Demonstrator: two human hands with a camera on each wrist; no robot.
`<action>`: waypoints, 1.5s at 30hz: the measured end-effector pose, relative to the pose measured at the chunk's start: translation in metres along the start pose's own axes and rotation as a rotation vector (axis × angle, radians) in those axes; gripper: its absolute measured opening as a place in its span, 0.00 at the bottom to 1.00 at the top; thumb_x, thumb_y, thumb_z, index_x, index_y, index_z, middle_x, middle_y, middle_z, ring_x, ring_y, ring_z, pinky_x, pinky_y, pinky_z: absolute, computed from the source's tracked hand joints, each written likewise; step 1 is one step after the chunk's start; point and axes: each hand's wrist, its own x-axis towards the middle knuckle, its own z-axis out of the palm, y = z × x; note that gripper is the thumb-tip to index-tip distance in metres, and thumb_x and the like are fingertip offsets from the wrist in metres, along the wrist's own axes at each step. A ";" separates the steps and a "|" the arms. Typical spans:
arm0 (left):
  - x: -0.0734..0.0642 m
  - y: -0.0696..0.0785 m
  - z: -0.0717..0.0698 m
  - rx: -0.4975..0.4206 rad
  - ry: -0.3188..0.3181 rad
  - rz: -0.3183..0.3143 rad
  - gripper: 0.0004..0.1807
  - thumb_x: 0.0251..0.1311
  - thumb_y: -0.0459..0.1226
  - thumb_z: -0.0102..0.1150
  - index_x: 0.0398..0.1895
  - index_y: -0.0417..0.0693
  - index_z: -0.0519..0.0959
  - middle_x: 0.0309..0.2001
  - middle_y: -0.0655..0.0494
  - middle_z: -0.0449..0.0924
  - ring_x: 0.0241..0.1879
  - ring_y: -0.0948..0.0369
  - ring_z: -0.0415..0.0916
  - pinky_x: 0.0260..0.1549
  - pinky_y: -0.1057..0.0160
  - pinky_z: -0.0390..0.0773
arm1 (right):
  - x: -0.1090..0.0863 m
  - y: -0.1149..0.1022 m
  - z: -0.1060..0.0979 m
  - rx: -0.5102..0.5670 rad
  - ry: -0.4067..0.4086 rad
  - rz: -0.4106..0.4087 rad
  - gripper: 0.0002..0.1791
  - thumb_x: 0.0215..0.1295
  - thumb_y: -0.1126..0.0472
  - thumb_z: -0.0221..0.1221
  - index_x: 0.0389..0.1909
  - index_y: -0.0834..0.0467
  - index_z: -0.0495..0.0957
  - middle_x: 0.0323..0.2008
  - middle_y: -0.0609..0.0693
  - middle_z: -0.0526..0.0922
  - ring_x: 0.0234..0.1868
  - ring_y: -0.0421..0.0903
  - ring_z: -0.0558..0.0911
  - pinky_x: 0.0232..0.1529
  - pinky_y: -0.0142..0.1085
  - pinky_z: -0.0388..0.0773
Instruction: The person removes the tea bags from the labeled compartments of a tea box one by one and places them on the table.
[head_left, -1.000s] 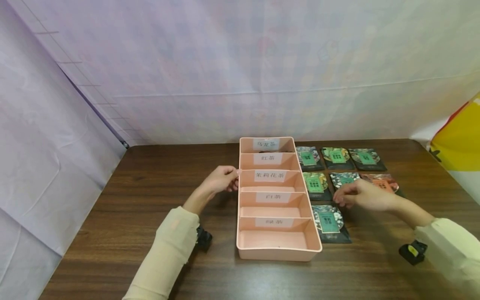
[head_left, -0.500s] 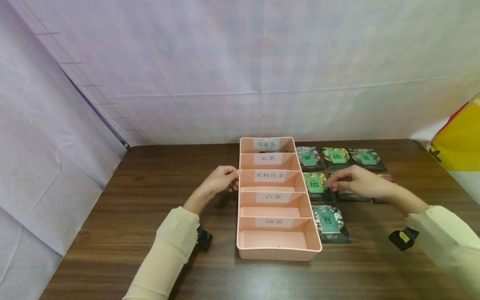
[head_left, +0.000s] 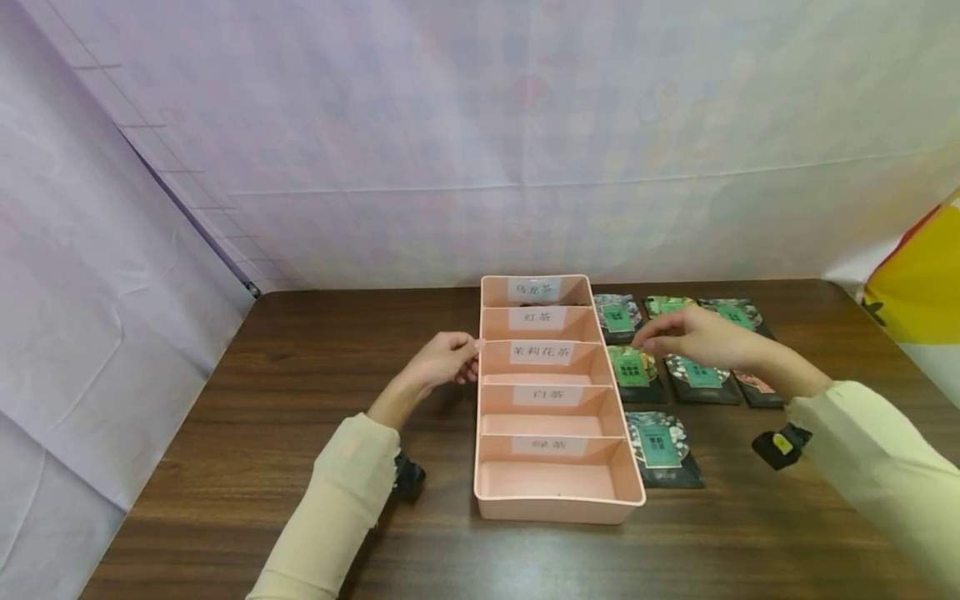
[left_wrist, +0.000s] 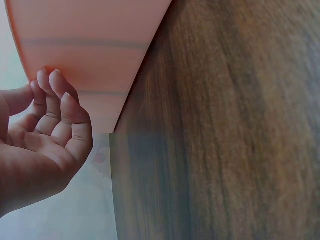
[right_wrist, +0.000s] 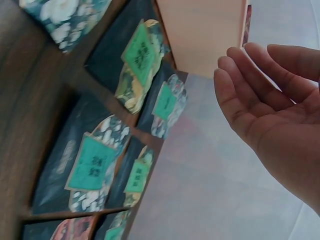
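A pink divided storage box [head_left: 558, 508] stands on the table, each of its several compartments bearing a white label with Chinese characters. My left hand [head_left: 444, 360] holds the box's left rim between thumb and fingertips; the left wrist view shows its fingers [left_wrist: 70, 112] curled against the outer wall. Above the tea sachets to the right of the box hovers my right hand [head_left: 697, 337], fingers loosely bent around nothing. Below it lie a green-labelled tea sachet [head_left: 632, 379] and a white-flowered tea sachet [head_left: 705, 383]. Another tea sachet [head_left: 663, 450] lies nearer, beside the box's front compartment.
More tea sachets lie along the back, including one beside the box [head_left: 618, 318] and one at the right [head_left: 737, 315]. A reddish sachet [head_left: 759, 387] is partly covered by the right arm. Behind the wooden table [head_left: 360, 321] hangs a pale curtain [head_left: 420, 167].
My right hand has moved away from me and slightly left, from over the nearer sachets to above the middle row. The left hand stays at the box rim.
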 end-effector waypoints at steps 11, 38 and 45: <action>0.000 0.000 0.000 -0.011 -0.005 0.004 0.16 0.68 0.38 0.45 0.24 0.39 0.70 0.21 0.54 0.71 0.20 0.63 0.71 0.20 0.69 0.70 | 0.022 -0.014 -0.004 0.001 0.021 -0.016 0.12 0.67 0.63 0.51 0.46 0.63 0.77 0.39 0.58 0.78 0.33 0.48 0.77 0.28 0.38 0.75; 0.001 0.000 0.002 0.005 -0.008 0.018 0.15 0.68 0.39 0.45 0.26 0.37 0.71 0.22 0.53 0.71 0.20 0.63 0.71 0.20 0.69 0.70 | 0.073 -0.025 -0.009 -0.015 0.068 0.060 0.17 0.69 0.63 0.47 0.54 0.66 0.72 0.51 0.64 0.74 0.31 0.48 0.75 0.27 0.39 0.72; 0.001 0.000 0.002 0.005 -0.004 0.010 0.15 0.68 0.38 0.45 0.26 0.37 0.71 0.21 0.53 0.71 0.20 0.63 0.71 0.20 0.69 0.70 | 0.082 -0.025 -0.001 0.011 0.072 0.058 0.17 0.68 0.66 0.46 0.54 0.68 0.70 0.51 0.65 0.74 0.45 0.56 0.75 0.41 0.45 0.73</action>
